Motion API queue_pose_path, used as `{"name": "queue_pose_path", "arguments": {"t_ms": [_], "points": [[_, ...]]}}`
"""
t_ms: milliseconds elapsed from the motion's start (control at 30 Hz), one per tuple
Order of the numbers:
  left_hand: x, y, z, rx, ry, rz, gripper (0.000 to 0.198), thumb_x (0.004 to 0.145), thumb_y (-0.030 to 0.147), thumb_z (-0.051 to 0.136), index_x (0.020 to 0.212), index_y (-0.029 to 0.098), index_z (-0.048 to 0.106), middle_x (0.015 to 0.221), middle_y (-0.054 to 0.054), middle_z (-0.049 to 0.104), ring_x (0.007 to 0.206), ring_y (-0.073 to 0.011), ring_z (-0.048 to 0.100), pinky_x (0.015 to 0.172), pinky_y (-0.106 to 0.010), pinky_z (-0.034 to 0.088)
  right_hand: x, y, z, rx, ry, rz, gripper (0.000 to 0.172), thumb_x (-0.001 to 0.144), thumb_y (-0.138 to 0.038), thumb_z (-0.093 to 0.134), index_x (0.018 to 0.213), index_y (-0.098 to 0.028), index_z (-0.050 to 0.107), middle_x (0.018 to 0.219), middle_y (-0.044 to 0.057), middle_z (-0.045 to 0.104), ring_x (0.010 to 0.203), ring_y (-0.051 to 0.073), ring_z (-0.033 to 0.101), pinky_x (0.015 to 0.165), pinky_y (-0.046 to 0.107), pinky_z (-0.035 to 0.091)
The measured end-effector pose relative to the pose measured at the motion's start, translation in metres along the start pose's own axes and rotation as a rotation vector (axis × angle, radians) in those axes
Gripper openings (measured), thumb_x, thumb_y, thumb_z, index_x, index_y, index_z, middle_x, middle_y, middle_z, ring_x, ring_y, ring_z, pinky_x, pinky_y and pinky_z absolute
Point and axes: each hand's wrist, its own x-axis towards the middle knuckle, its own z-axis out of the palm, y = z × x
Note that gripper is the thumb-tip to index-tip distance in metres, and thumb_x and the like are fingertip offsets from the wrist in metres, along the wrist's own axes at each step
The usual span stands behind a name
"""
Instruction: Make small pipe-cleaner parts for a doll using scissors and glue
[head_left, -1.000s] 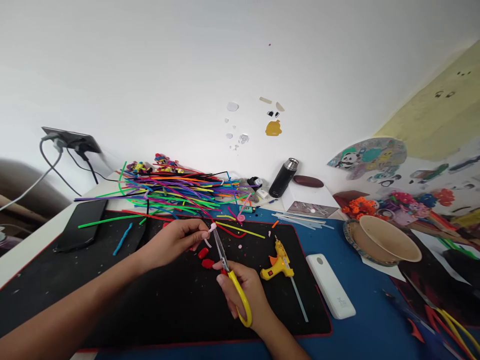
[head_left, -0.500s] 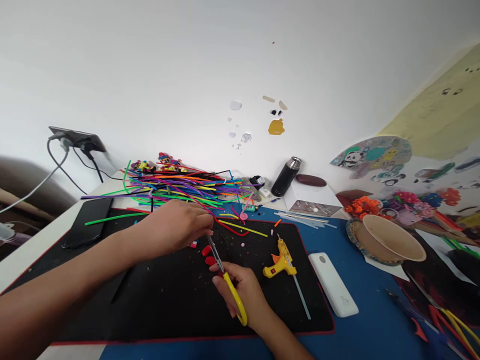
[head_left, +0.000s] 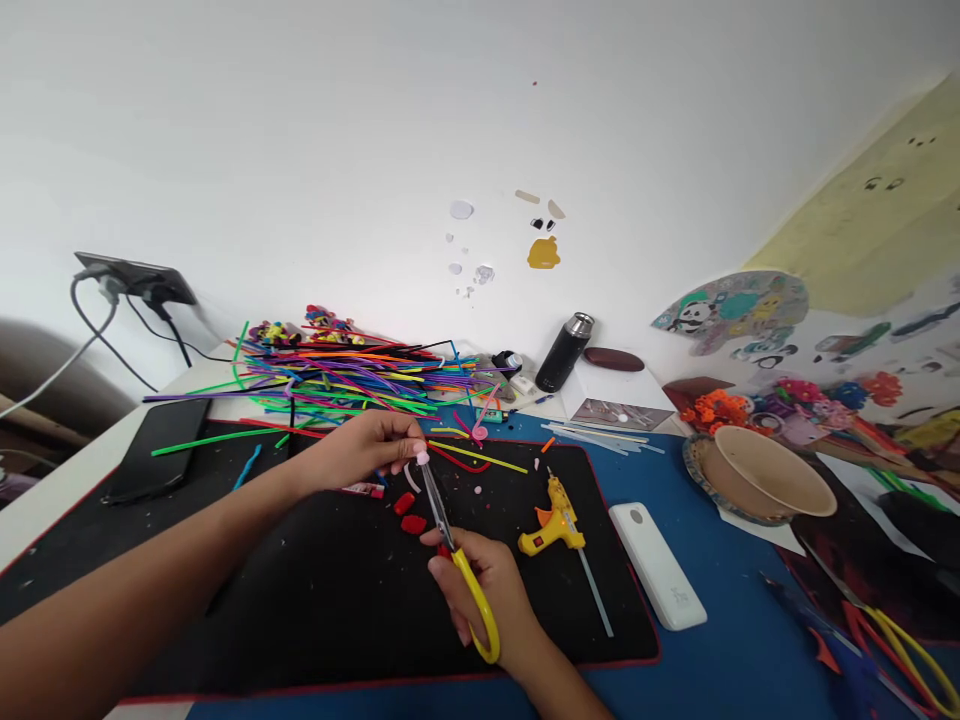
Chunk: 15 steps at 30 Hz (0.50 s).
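Observation:
In the middle of the head view my left hand pinches a small pale pink piece between thumb and fingertips. Directly below it, the blade tips of the scissors reach up to the piece; the blades look nearly closed. My right hand is wrapped around the yellow handle. Two red fuzzy pieces lie on the black mat left of the blades, and a thin pale curved strip shows beside them. A curved red pipe cleaner lies beyond the scissors.
A heap of coloured pipe cleaners spreads along the wall. To the right are a yellow glue gun, a white power bank and a bowl. A black flask leans at the back; a phone lies left.
My left hand has turned slightly, and the pale pink piece now shows at the scissors' tips. The view has shifted a little to the right.

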Motion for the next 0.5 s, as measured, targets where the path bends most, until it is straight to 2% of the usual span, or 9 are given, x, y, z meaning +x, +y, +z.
{"name": "queue_pose_path", "arguments": {"t_ms": [133, 300, 367, 500], "points": [[-0.019, -0.004, 0.015, -0.173, 0.094, -0.116, 0.049, 0.087, 0.067, 0.067, 0.086, 0.018, 0.063, 0.06, 0.003, 0.06, 0.048, -0.0103, 0.048, 0.047, -0.021, 0.034, 0.001, 0.002, 0.001, 0.042, 0.01, -0.021, 0.071, 0.086, -0.076, 0.066, 0.118, -0.013, 0.07, 0.044, -0.011, 0.043, 0.029, 0.006, 0.035, 0.031, 0.016, 0.027], [-0.037, 0.002, 0.023, -0.13, 0.118, -0.088, 0.042, 0.094, 0.06, 0.063, 0.099, 0.018, 0.068, 0.076, -0.002, 0.072, 0.058, -0.0131, 0.059, 0.053, -0.022, 0.043, 0.003, -0.001, 0.003, 0.074, 0.007, -0.005, 0.07, 0.084, -0.077, 0.068, 0.115, -0.013, 0.069, 0.045, -0.012, 0.042, 0.029, 0.005, 0.035, 0.031, 0.015, 0.026], [-0.041, 0.007, 0.024, 0.003, 0.14, -0.06, 0.038, 0.097, 0.057, 0.059, 0.104, 0.02, 0.07, 0.082, -0.003, 0.075, 0.065, -0.0156, 0.064, 0.057, -0.024, 0.047, 0.003, 0.0, 0.004, 0.078, 0.014, 0.009, 0.071, 0.084, -0.077, 0.067, 0.115, -0.013, 0.069, 0.045, -0.012, 0.042, 0.03, 0.005, 0.035, 0.031, 0.015, 0.026], [-0.043, 0.016, 0.02, 0.486, 0.247, 0.083, 0.036, 0.102, 0.052, 0.053, 0.1, 0.023, 0.075, 0.086, -0.003, 0.078, 0.073, -0.0193, 0.07, 0.067, -0.027, 0.049, 0.004, 0.008, 0.007, 0.071, 0.023, 0.036, 0.073, 0.083, -0.079, 0.067, 0.116, -0.014, 0.069, 0.046, -0.011, 0.043, 0.03, 0.006, 0.036, 0.032, 0.016, 0.026]]}}
